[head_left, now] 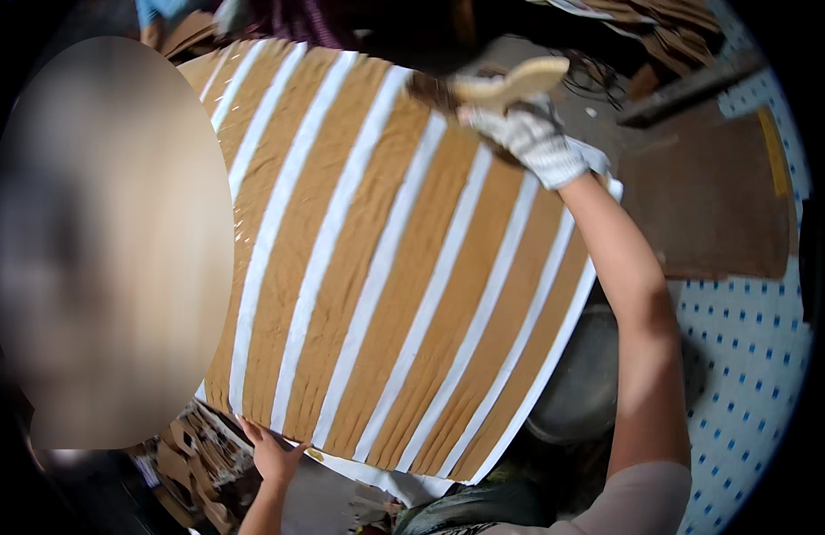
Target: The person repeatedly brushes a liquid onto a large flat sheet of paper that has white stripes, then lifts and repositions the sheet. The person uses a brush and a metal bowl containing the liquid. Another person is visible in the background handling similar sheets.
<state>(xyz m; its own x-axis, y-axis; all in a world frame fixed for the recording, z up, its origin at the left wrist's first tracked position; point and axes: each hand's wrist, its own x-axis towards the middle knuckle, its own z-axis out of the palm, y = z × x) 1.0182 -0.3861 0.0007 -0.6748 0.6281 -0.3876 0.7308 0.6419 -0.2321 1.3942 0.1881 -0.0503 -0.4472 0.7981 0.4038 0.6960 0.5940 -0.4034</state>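
A broad sheet of brown strips (341, 259) with white bands (390, 245) between them lies across the middle. At its far right edge, my right hand (530, 141), in a white knitted glove, is closed around a brush (515, 85) with a pale curved wooden handle. The brush's dark bristles are blurred by motion and meet the far ends of the strips. My bare left hand (274, 456) touches the sheet's near left edge, thumb and fingers spread apart.
Cut brown pieces (185, 468) lie piled at the lower left, and more brown sheets (667, 27) at the far right. A dark round basin (577, 383) stands under my right arm. To the right is a brown board (711, 196) over blue-dotted white sheeting (742, 357). A blurred oval covers the left side.
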